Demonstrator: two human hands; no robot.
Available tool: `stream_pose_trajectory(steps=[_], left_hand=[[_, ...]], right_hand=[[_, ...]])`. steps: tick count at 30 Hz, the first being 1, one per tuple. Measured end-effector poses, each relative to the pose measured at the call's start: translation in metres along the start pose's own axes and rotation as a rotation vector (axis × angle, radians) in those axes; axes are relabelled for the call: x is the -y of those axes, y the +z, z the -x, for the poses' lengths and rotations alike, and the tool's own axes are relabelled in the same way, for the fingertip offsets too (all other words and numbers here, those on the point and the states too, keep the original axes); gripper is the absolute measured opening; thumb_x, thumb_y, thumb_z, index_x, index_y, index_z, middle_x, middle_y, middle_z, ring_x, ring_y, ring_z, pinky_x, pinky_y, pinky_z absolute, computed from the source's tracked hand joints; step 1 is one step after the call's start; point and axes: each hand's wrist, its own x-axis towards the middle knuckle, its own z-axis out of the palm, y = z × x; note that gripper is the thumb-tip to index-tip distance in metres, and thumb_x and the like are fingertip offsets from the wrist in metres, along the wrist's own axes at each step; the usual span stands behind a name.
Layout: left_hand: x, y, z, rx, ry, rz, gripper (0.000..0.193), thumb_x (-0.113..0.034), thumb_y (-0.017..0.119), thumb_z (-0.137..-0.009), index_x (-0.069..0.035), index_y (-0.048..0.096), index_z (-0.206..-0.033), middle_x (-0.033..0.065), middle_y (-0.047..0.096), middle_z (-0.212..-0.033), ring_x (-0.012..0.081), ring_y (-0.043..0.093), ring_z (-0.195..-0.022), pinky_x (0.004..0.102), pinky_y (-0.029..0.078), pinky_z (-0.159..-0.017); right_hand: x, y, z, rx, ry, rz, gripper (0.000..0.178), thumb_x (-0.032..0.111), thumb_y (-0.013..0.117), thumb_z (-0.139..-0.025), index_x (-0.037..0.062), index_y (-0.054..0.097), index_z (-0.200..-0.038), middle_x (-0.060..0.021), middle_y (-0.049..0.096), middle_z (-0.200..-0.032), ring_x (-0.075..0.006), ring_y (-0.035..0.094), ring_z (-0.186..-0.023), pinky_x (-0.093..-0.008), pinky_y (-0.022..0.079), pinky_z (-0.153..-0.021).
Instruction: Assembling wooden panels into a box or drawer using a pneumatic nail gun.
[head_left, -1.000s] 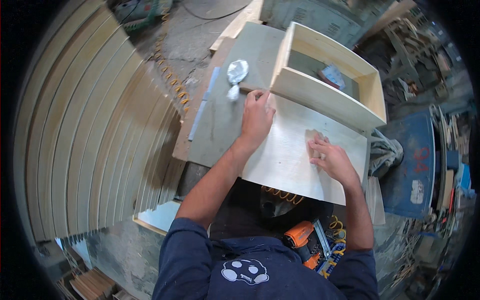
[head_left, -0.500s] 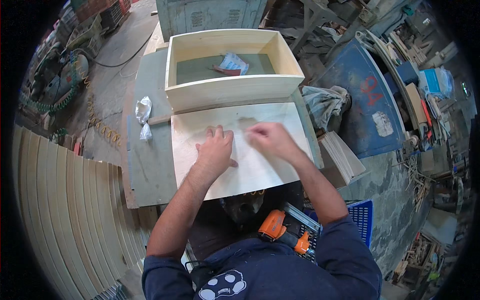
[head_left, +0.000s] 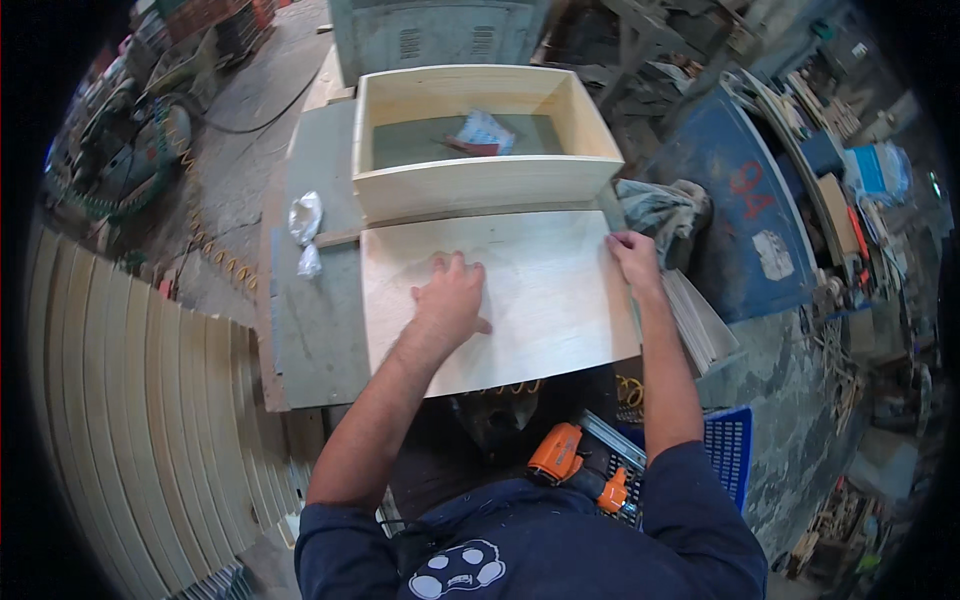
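Note:
A pale thin wooden panel lies flat on the worktable in front of me. My left hand rests on its left half, fingers spread and palm down. At the panel's right edge is my right hand, its thumb and fingers pinched on the border near the far corner. Just beyond the panel stands a rectangular open wooden box frame. Inside the frame lies a crumpled piece of what looks like sandpaper, white-blue on one side and reddish brown on the other.
A twisted plastic bag lies on the grey-green worktable. An orange nail gun sits by my lap over a blue crate. Long boards stand in a row at left. A grey cloth and stacked thin panels are at right.
My right hand has moved from above the panel's middle out to its right edge and now pinches there. My left hand stays spread on the panel. The whole view has shifted slightly.

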Motion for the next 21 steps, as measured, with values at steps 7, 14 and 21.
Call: stream_pose_trajectory(steps=[7, 14, 21], left_hand=[[-0.008, 0.007, -0.008, -0.01, -0.016, 0.044, 0.081, -0.032, 0.085, -0.061, -0.007, 0.047, -0.128, 0.0181, 0.039, -0.134, 0.0401, 0.036, -0.127, 0.0663, 0.046, -0.084], [-0.005, 0.013, -0.005, -0.056, -0.046, 0.055, 0.046, -0.015, 0.066, -0.078, 0.001, 0.057, -0.12, 0.0203, 0.041, -0.132, 0.0396, 0.038, -0.125, 0.0657, 0.043, -0.088], [-0.004, 0.012, -0.006, -0.03, -0.028, 0.029, 0.048, -0.015, 0.065, -0.079, 0.004, 0.054, -0.122, 0.023, 0.039, -0.133, 0.0409, 0.037, -0.125, 0.0642, 0.044, -0.089]], right_hand=[[-0.007, -0.025, -0.004, 0.061, 0.014, 0.064, 0.029, 0.019, 0.065, -0.087, -0.0044, 0.065, -0.105, -0.006, 0.066, -0.09, -0.0124, 0.057, -0.08, -0.0258, 0.045, -0.073], [-0.008, -0.02, -0.008, 0.11, 0.08, -0.006, 0.027, 0.019, 0.065, -0.088, -0.0045, 0.064, -0.102, -0.0051, 0.064, -0.089, -0.0117, 0.056, -0.08, -0.0253, 0.044, -0.075], [-0.006, -0.021, -0.009, 0.122, 0.064, -0.02, 0.025, 0.018, 0.066, -0.088, -0.0041, 0.065, -0.1, -0.0035, 0.064, -0.088, -0.0098, 0.054, -0.078, -0.0242, 0.043, -0.073]])
